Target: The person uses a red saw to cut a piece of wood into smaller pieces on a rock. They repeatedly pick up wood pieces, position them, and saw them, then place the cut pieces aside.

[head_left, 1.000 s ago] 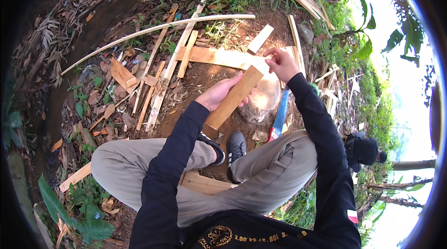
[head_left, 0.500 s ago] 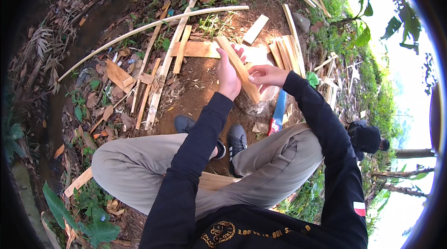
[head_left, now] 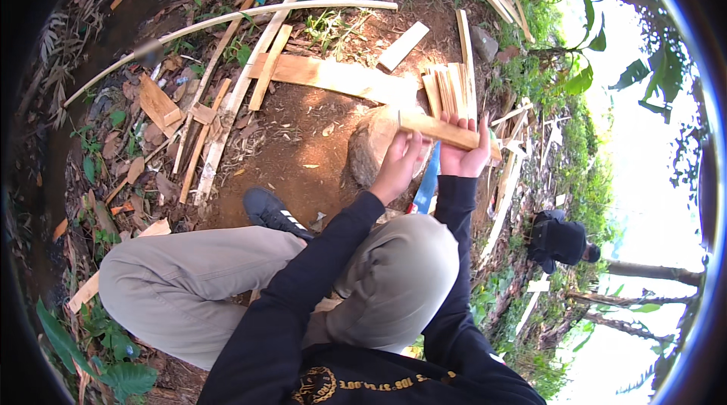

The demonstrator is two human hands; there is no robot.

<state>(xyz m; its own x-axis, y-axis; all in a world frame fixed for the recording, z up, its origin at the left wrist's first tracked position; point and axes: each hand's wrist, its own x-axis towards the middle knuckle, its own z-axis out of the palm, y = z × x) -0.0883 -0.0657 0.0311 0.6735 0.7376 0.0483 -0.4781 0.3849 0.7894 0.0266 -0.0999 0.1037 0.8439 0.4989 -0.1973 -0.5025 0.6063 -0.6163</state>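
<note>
A short, flat wooden piece (head_left: pixel 435 129) is held nearly crosswise above a cut log stump (head_left: pixel 369 149). My left hand (head_left: pixel 399 165) pinches its left end between thumb and fingers. The right end lies across the palm of my right hand (head_left: pixel 466 156), whose fingers come up behind the wood with the thumb at its side. Below my hands a handsaw (head_left: pixel 429 181) with a blue blade leans beside the stump, its red handle partly hidden by my knee. A long board (head_left: pixel 326 75) runs to the stump from the left.
Several split slats (head_left: pixel 447 87) are stacked beyond my right hand, near a loose short board (head_left: pixel 403 46). Long strips (head_left: pixel 254 79) and a curved pole (head_left: pixel 227 18) lie on the left. Another person (head_left: pixel 559 242) is farther off at the right.
The wooden piece has swung from steeply slanted to almost level and shifted right. My right hand has gone from fingertips on it to cradling its right end. My right knee has moved left.
</note>
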